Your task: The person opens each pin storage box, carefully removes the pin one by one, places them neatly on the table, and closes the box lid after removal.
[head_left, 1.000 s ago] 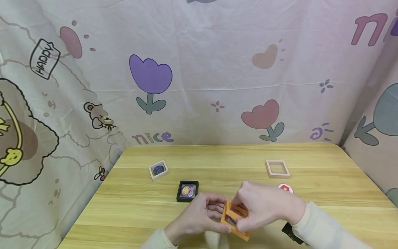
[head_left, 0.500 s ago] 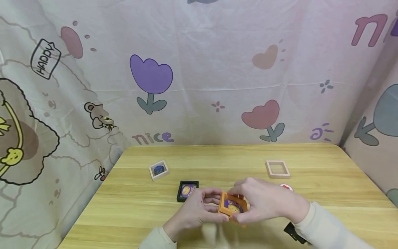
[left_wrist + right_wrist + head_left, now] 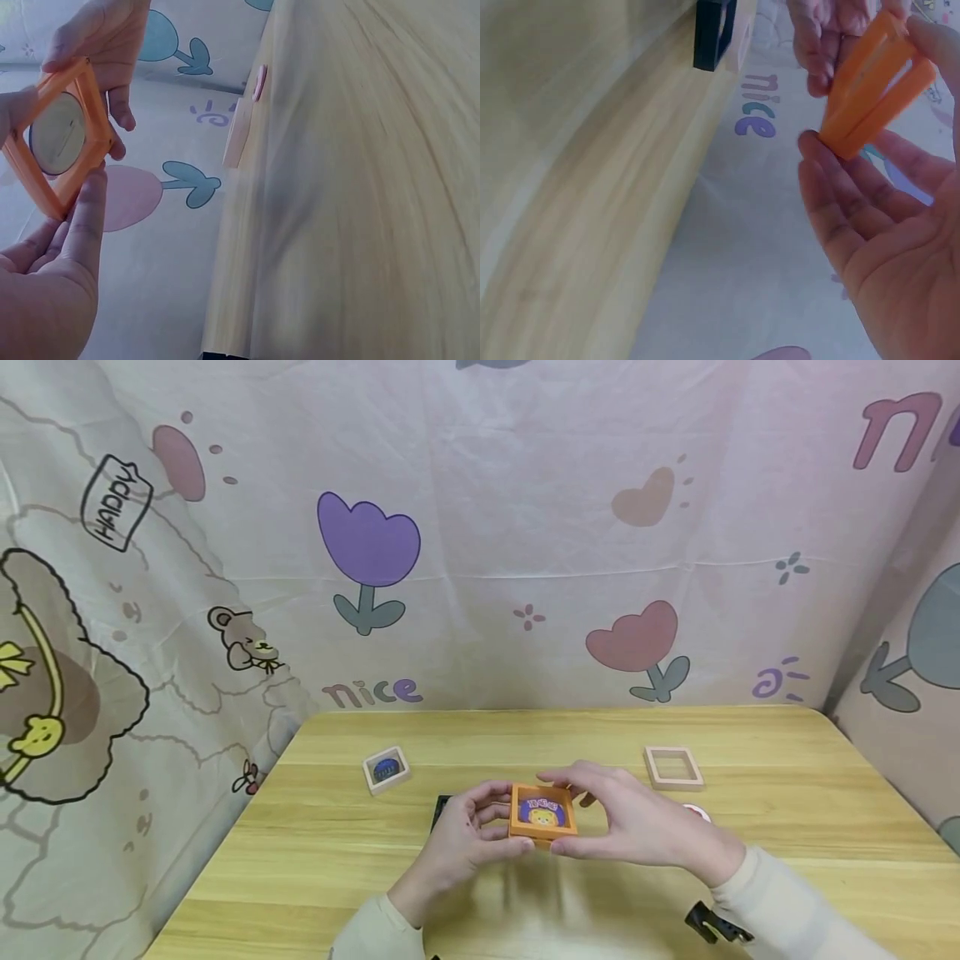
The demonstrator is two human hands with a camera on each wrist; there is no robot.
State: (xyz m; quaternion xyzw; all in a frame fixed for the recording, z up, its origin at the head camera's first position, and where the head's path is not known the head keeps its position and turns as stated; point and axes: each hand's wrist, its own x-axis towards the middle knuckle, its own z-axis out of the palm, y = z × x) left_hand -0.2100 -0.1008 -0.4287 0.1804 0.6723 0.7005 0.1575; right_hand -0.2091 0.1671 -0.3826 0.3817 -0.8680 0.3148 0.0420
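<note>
Both hands hold a square orange display frame (image 3: 543, 832) upright above the table, with a round purple badge (image 3: 542, 814) with a yellow bear face inside it. My left hand (image 3: 456, 837) pinches its left side between thumb and fingers. The right hand (image 3: 637, 817) grips the right side, thumb at the near lower corner. In the right wrist view the frame's two orange halves (image 3: 866, 94) meet at the lower corner and stand slightly apart higher up. The badge's plain silvery back (image 3: 58, 135) shows through the film in the left wrist view.
A black frame (image 3: 440, 808) sits mostly hidden behind the left hand. Farther back lie a cream frame (image 3: 396, 783) holding a dark blue badge and, right, a cream frame without one (image 3: 673, 784). A round badge (image 3: 698, 812) peeks out behind the right wrist. Patterned cloth (image 3: 487, 527) hangs behind.
The orange frame has turned from tilted to facing the head camera and moved up and slightly left. Its halves have come closer together, and the right hand has shifted to its right edge.
</note>
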